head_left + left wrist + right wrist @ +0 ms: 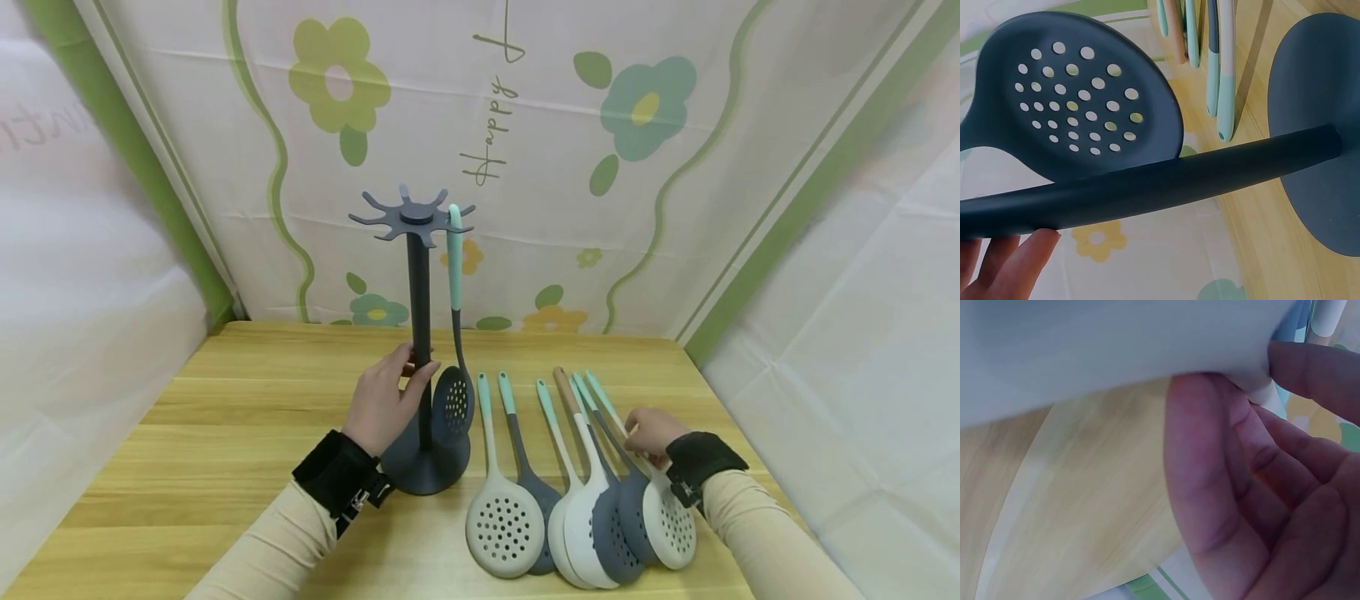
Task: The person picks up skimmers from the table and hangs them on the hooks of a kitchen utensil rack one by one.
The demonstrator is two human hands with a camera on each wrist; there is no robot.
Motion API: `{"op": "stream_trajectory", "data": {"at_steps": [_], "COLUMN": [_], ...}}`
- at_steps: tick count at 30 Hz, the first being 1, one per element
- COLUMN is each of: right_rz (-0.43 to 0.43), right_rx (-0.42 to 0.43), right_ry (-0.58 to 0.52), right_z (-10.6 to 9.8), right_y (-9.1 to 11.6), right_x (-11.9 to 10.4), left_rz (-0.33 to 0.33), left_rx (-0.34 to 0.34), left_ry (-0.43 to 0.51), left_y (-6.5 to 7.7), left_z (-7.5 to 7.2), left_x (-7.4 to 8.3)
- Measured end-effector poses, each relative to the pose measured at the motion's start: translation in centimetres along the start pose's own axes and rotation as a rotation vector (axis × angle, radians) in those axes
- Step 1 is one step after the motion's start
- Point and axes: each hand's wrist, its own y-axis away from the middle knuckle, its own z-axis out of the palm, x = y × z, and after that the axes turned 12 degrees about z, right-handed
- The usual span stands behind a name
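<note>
My left hand grips the pole of a dark utensil stand, its thumb in front and fingers behind. From one hook of the stand's top hangs a dark grey skimmer with a mint handle; its holed head is beside the pole in the left wrist view. On the right, my right hand pinches a light grey skimmer near its neck, at the right end of a row of utensils. In the right wrist view its pale underside spans the top, and thumb and forefinger meet its edge.
Left of that skimmer lie overlapping dark skimmers, a white utensil with a wooden handle end, another light skimmer and a dark turner. All rest on a wooden table. Floral cloth hangs behind.
</note>
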Motion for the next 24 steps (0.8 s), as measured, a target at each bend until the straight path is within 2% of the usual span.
{"op": "stream_trajectory", "data": {"at_steps": [8, 24], "right_rz": [0.001, -0.004], "right_rx": [-0.008, 0.012], "right_ry": [-0.009, -0.003], "right_z": [0.04, -0.25], "right_y": [0.30, -0.35], "right_x": [0.09, 0.47], "left_rz": [0.012, 0.033], "left_rx": [-0.040, -0.064], "left_ry": [0.029, 0.062], "left_y": [-0.14, -0.22], "left_z": [-0.27, -0.52], "left_x": [-0.11, -0.43]}}
